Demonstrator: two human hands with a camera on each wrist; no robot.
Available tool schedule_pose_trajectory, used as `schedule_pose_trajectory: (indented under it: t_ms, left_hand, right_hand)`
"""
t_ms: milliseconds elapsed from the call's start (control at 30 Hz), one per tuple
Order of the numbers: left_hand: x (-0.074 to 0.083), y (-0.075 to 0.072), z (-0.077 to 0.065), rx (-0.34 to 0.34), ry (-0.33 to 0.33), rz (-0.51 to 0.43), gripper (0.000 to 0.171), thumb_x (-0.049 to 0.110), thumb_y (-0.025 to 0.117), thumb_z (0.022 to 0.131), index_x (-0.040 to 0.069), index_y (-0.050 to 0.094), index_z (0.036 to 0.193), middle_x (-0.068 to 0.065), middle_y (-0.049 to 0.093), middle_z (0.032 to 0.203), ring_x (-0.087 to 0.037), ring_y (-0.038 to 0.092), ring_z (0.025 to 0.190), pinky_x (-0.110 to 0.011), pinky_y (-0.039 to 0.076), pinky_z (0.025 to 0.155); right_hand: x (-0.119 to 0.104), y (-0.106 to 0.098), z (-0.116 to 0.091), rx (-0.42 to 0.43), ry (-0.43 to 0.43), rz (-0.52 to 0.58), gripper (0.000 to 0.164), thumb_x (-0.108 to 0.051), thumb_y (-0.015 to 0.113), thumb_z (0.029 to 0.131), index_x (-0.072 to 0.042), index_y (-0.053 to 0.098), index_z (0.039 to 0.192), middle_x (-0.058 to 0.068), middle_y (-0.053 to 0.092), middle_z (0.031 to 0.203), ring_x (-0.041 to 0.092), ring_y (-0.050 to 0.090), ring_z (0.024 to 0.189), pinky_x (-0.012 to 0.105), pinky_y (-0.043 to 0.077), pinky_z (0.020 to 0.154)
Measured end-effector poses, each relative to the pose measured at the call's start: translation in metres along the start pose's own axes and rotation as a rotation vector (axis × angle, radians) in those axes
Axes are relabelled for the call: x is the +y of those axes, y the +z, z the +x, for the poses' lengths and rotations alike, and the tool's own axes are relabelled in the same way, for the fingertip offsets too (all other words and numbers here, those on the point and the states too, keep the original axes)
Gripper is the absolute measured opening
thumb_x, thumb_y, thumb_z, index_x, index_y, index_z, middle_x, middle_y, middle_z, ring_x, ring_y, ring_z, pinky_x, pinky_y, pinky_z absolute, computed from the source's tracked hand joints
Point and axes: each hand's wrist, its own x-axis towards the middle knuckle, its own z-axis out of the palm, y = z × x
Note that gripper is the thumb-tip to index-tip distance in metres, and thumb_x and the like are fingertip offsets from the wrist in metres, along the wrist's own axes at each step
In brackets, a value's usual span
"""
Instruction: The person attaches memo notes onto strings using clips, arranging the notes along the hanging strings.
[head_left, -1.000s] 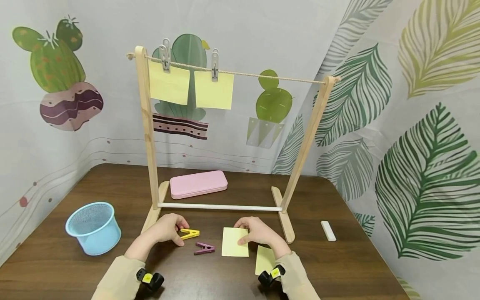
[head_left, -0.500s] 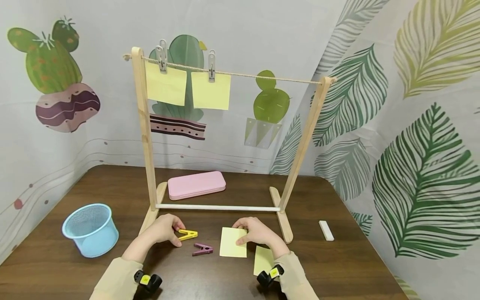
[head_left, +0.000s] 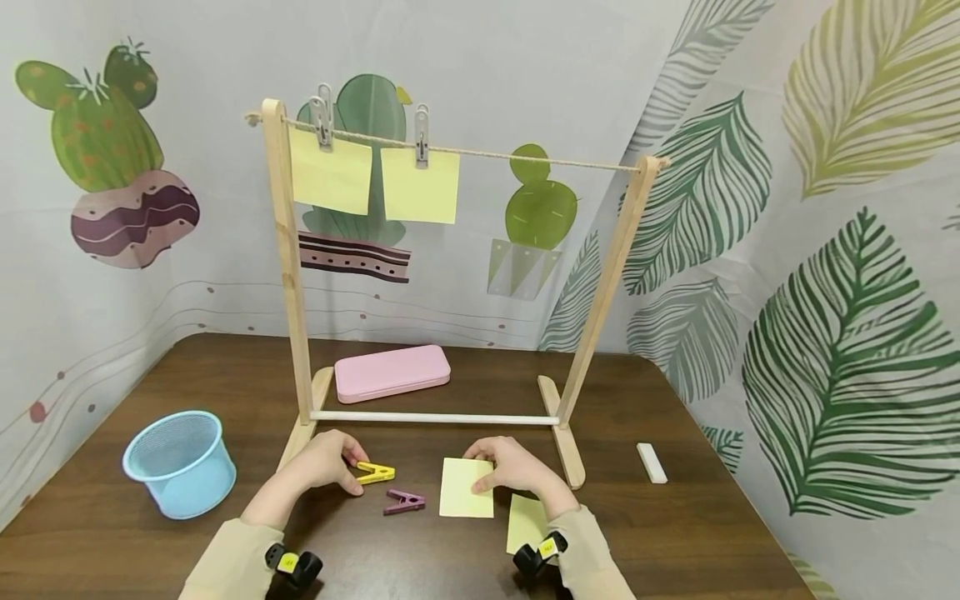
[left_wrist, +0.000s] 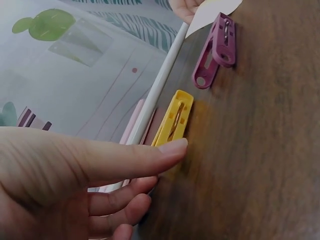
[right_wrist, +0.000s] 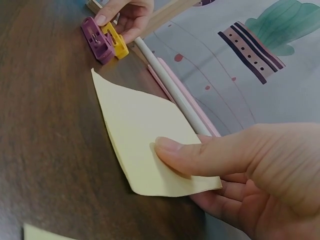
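- Rope (head_left: 517, 153) carries two notes (head_left: 420, 196), a metal clip (head_left: 422, 152) on each: that half looks done!
- Right hand (head_left: 513, 465) grips a third note (head_left: 460, 492), well in from the surface's (head_left: 697, 533) far edge, not yet hung.
- Left hand (head_left: 325, 460), toward the left edge, pinches the yellow clip (head_left: 382, 472).
- Left over, I'd judge: this pair, plus the fourth note (head_left: 527, 521) and purple clip (head_left: 406, 502).

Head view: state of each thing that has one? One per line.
Yellow plastic clothespin: jaws shut, handles held by left hand.
Purple plastic clothespin: jaws shut, on brown table.
Yellow paper square: held by right hand.
Second yellow paper square: on table, partly hidden.
Hung yellow papers: clipped to rope by silver clips.
Pink rectangular case: closed.
Blue round mesh basket: upright.
White rectangular block: lying flat.
Pale wooden frame: upright.
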Motion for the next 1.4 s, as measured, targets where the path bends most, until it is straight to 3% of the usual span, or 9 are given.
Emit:
schedule_pose_trajectory:
  t_ms: [600, 867, 1033, 1233, 1400]
  left_hand:
    - [-0.002, -0.005, 0.003, -0.039, 0.085, -0.142, 0.033, 0.006, 0.084, 0.071, -0.006, 0.072, 0.099, -0.014, 0.074, 0.092, -0.021, 0.067, 0.081, -0.034, 0.054, 0.071]
    - [-0.001, -0.005, 0.004, -0.018, 0.119, -0.143, 0.035, 0.010, 0.082, 0.076, -0.006, 0.070, 0.104, -0.015, 0.074, 0.096, -0.023, 0.070, 0.085, -0.036, 0.057, 0.076]
    - [-0.001, -0.004, 0.006, 0.001, 0.203, -0.146, 0.036, 0.010, 0.079, 0.080, -0.007, 0.068, 0.109, -0.016, 0.073, 0.100, -0.029, 0.070, 0.092, -0.037, 0.056, 0.080]
    - [0.005, -0.002, 0.009, 0.037, 0.333, -0.109, 0.036, 0.012, 0.074, 0.085, -0.009, 0.066, 0.113, -0.017, 0.072, 0.105, -0.034, 0.069, 0.097, -0.041, 0.055, 0.084]
    - [0.008, 0.001, 0.014, 0.068, 0.326, -0.099, 0.039, 0.016, 0.072, 0.088, -0.009, 0.064, 0.117, -0.018, 0.071, 0.109, -0.035, 0.067, 0.101, -0.046, 0.054, 0.088]
  right_hand:
    - [0.004, -0.003, 0.001, -0.003, 0.009, 0.040, 0.041, -0.012, 0.084, 0.076, -0.002, 0.067, 0.112, 0.005, 0.070, 0.095, 0.005, 0.060, 0.080, 0.022, 0.049, 0.071]
    - [0.002, -0.004, 0.002, 0.009, 0.032, 0.094, 0.029, -0.011, 0.078, 0.082, 0.001, 0.068, 0.107, 0.006, 0.070, 0.091, 0.006, 0.058, 0.079, 0.022, 0.048, 0.071]
    - [-0.002, -0.006, 0.001, 0.027, 0.058, 0.104, 0.023, -0.014, 0.075, 0.085, 0.000, 0.068, 0.103, 0.006, 0.071, 0.092, 0.011, 0.061, 0.086, 0.028, 0.050, 0.077]
    - [-0.003, -0.011, 0.000, 0.032, 0.059, 0.171, 0.022, -0.012, 0.075, 0.085, 0.001, 0.068, 0.100, 0.006, 0.070, 0.088, 0.010, 0.060, 0.082, 0.028, 0.048, 0.078]
    - [-0.005, -0.014, 0.001, 0.048, 0.059, 0.194, 0.022, -0.012, 0.075, 0.084, 0.001, 0.067, 0.099, 0.006, 0.069, 0.086, 0.008, 0.059, 0.079, 0.025, 0.047, 0.072]
